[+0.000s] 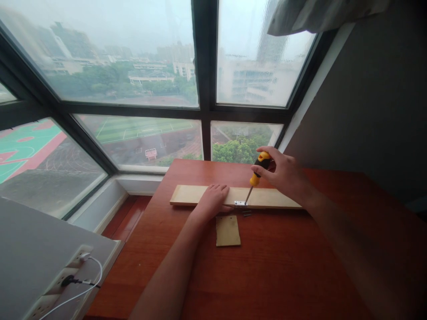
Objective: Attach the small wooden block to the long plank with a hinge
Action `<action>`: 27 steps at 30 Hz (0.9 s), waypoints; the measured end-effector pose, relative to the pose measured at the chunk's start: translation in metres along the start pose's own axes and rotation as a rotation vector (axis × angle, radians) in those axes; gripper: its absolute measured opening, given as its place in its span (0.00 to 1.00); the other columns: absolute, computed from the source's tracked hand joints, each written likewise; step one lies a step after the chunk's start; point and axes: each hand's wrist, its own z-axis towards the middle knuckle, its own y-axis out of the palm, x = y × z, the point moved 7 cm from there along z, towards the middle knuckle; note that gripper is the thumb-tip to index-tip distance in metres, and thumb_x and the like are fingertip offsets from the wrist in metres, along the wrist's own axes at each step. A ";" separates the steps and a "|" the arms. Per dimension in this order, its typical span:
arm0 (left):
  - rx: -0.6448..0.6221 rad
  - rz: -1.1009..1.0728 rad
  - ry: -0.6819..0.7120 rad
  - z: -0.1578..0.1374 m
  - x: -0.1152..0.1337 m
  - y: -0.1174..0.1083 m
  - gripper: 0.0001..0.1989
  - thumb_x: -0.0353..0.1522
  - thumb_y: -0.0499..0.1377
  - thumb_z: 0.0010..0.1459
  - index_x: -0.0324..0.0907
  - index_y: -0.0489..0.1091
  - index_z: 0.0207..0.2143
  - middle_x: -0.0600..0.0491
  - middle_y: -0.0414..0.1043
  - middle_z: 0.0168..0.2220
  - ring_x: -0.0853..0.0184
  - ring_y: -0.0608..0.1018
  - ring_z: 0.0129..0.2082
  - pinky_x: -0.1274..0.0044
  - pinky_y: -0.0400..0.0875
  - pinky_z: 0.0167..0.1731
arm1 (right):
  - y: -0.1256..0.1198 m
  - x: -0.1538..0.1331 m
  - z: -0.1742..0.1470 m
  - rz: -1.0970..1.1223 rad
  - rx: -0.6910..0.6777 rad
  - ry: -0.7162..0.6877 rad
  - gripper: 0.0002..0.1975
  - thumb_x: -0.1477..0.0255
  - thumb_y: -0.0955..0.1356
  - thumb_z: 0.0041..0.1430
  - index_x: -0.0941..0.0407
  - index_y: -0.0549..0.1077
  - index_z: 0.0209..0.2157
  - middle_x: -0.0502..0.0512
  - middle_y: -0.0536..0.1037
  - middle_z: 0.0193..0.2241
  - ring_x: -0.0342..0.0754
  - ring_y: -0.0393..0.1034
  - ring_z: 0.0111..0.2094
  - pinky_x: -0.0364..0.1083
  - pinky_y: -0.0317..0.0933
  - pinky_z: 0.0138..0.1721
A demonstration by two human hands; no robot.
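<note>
Two hands are working over table (276,253). Right hand (286,172): fingers are gripping screwdriver (255,179) by handle. Left hand (214,198): extended fingers are lying across wooden board (267,197). Board is probably handling light, stiff; hold down flat beside metal hinge (240,204). Screwdriver is probably handling securely at thick handle. Board is looking pale, long, narrow; handle, yellow-black. Tip is meeting hinge at board's near edge.

Soft gray daylight comes through the big windows (123,53). The right wall (363,102) and right side of the table (280,266) look dark. Far buildings (151,75) are hazy; the edges look stretched.
</note>
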 end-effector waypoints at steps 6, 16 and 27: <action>0.007 -0.011 -0.003 0.000 0.000 0.000 0.28 0.41 0.68 0.46 0.41 0.64 0.47 0.43 0.70 0.49 0.54 0.72 0.51 0.68 0.64 0.50 | 0.005 -0.012 -0.002 -0.217 0.048 0.002 0.21 0.53 0.66 0.56 0.53 0.70 0.44 0.55 0.77 0.32 0.52 0.71 0.29 0.48 0.62 0.29; 0.010 -0.025 -0.003 0.000 0.000 -0.001 0.27 0.40 0.68 0.45 0.43 0.64 0.46 0.44 0.70 0.49 0.54 0.72 0.49 0.67 0.64 0.50 | 0.004 -0.004 -0.001 0.170 -0.098 0.008 0.21 0.63 0.66 0.58 0.53 0.67 0.52 0.55 0.78 0.38 0.48 0.75 0.32 0.47 0.70 0.35; 0.028 -0.022 0.007 -0.003 0.000 -0.001 0.31 0.43 0.69 0.44 0.42 0.63 0.48 0.43 0.69 0.51 0.54 0.71 0.51 0.67 0.62 0.51 | 0.004 -0.009 -0.005 0.010 -0.012 0.000 0.21 0.59 0.64 0.59 0.53 0.67 0.52 0.56 0.77 0.39 0.49 0.73 0.31 0.49 0.67 0.35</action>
